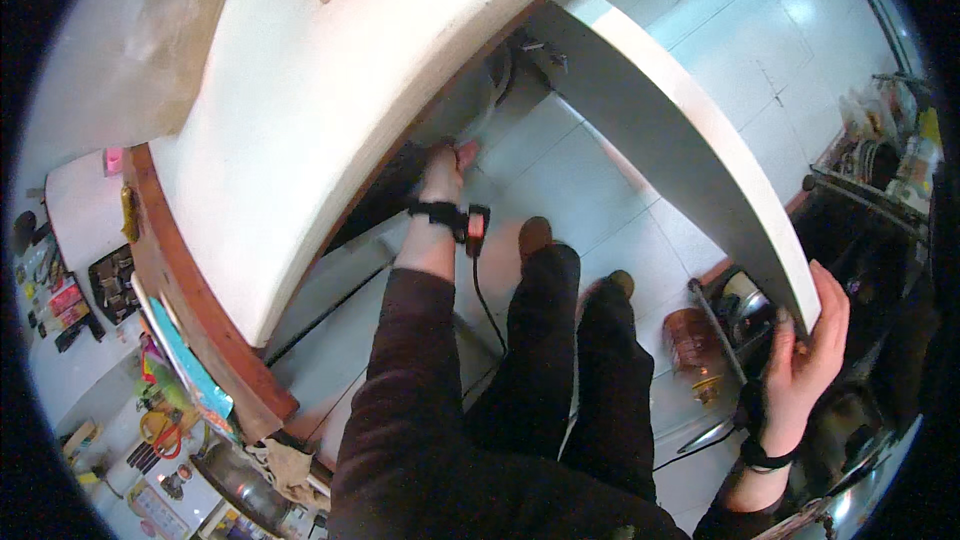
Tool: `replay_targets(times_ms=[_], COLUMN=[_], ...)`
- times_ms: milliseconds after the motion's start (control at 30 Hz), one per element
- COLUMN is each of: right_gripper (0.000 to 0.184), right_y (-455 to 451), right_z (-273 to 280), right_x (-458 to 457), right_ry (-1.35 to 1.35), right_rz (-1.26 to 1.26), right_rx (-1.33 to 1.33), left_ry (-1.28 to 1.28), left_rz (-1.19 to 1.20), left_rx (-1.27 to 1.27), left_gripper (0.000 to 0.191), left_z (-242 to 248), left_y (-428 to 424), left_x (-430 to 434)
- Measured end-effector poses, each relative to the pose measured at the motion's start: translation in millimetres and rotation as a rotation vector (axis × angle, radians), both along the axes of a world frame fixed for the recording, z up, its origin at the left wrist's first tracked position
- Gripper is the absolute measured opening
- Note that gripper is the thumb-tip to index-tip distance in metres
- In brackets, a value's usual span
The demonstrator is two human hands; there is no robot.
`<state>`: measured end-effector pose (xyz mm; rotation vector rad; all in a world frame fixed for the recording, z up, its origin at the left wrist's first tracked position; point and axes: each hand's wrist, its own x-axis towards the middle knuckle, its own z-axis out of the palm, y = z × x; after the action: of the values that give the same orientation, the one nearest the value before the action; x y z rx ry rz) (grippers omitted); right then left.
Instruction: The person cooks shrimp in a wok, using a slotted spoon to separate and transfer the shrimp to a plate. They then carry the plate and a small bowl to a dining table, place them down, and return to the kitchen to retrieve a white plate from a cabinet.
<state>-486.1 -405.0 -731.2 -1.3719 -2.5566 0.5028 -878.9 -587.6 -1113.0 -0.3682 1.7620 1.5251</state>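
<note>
My right hand grips the free end of a cabinet door, thumb on its dark inner face and fingers over the white edge. The door stands swung out from beneath a white countertop. Under the countertop's edge, my left hand reaches into the dark space. A small pink patch shows at its fingers, too blurred to name. Close by is a large rounded grey object, mostly in shadow. Whether the left hand holds anything is unclear.
A dark rack stands at right, with a reddish-brown container beside it. Further up are packed bags and bottles. At left, a wooden board edge borders cluttered shelves. White floor tiles lie around my shoes.
</note>
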Motion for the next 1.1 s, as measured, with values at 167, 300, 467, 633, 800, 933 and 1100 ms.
replay_targets(times_ms=[167,300,467,633,800,933,1100], right_gripper=[0.042,0.045,0.051,0.05,0.033,0.066,0.082], right_y=[10.5,9.0,4.0,6.7,-49.6,-129.8,-178.1], right_z=[-1.5,-4.4,-8.5,5.7,2.5,-51.9,-88.1], right_x=[5.3,17.4,17.3,18.7,20.3,-12.0,-42.5], right_ry=[-0.003,0.046,0.191,0.222,0.494,0.378,0.427], right_rz=[0.047,0.066,0.077,0.076,0.244,0.12,-0.02], right_rx=[0.041,0.029,0.033,0.17,-0.074,-1.227,-1.403], left_ry=[-0.047,-0.062,0.14,0.159,0.099,0.076,0.057], left_rz=[-0.268,-0.293,-0.263,-0.267,-0.36,-0.492,-0.55], left_rx=[-0.27,-0.299,-0.152,-0.215,-0.277,-0.234,-0.243], left_gripper=[0.04,0.056,0.054,0.049,0.053,0.053,0.055], left_z=[137.6,234.5,304.1,327.1,330.0,321.4,310.3], left_y=[-41.6,-72.4,-70.2,-65.8,-82.5,-101.5,-123.9], left_x=[53.0,96.1,103.6,92.5,100.2,122.4,147.7])
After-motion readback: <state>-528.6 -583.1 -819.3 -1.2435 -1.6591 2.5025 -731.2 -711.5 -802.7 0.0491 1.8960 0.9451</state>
